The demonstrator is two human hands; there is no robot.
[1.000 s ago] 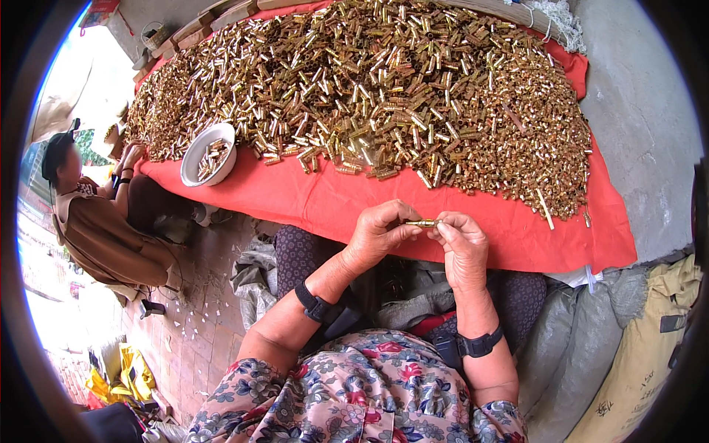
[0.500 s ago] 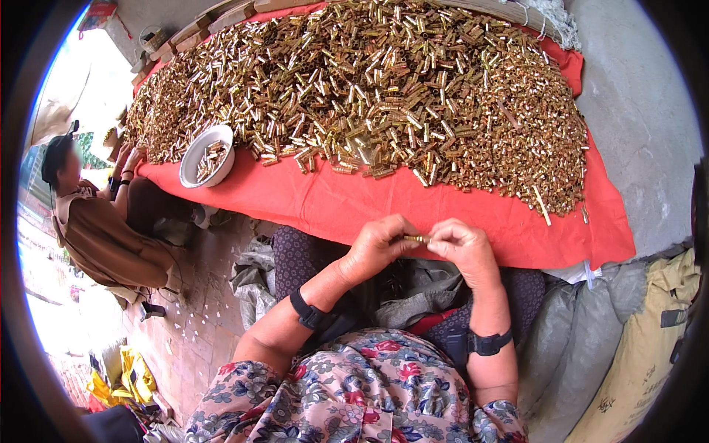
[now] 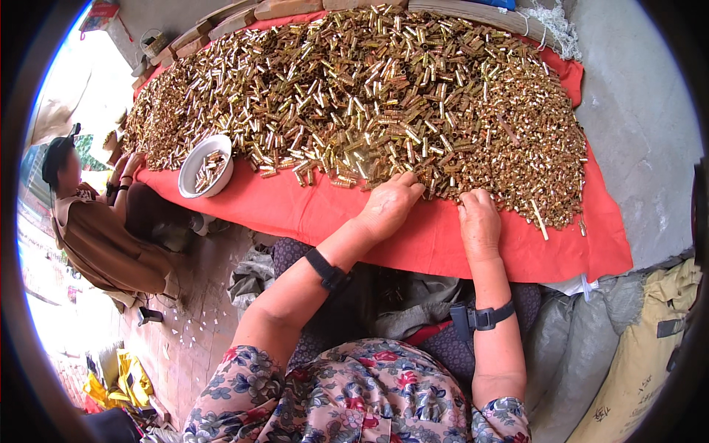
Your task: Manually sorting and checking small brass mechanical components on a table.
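Head view shows both hands palm-down at the near edge of the brass tube pile (image 3: 369, 96) on the red cloth (image 3: 310, 214): left hand (image 3: 388, 203) and right hand (image 3: 478, 221), fingers curled into tubes, grip unclear. Raking could roll tubes off the cloth. Right of the pile stands a yellow sack (image 3: 650, 369) with dark print.

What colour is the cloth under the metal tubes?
Red. The cloth shows best in the head view, bare along its near edge below the pile of brass-coloured tubes.

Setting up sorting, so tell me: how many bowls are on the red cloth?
1: a white bowl at the cloth's left edge, beside the brass pile. Others may be hidden.
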